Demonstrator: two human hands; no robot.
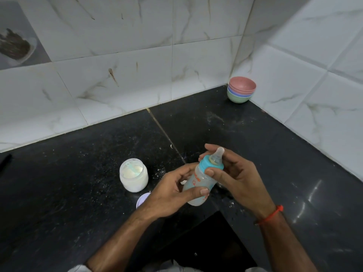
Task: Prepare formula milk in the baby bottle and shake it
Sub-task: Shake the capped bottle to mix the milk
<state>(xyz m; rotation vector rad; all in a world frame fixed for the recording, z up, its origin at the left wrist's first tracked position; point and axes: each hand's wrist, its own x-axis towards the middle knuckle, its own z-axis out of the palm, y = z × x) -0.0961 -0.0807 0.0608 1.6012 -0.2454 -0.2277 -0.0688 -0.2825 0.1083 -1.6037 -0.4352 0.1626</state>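
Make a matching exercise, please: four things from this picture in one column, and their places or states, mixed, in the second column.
1. baby bottle
2. powder jar
3. stack of bowls
4. jar lid

a. in the far corner by the walls
b. open, with a scoop inside
c. held in both hands
d. on the counter, partly hidden by the left hand

Pairs: 1-c, 2-b, 3-a, 4-d

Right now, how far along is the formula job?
Done: the bottle looks milky inside and its teal collar and teat are on. In hand: the left hand grips the body while the right hand holds the collar, probably tightening it. Left: shaking, and closing the powder jar, which stands open with its scoop inside and its lid beside it.
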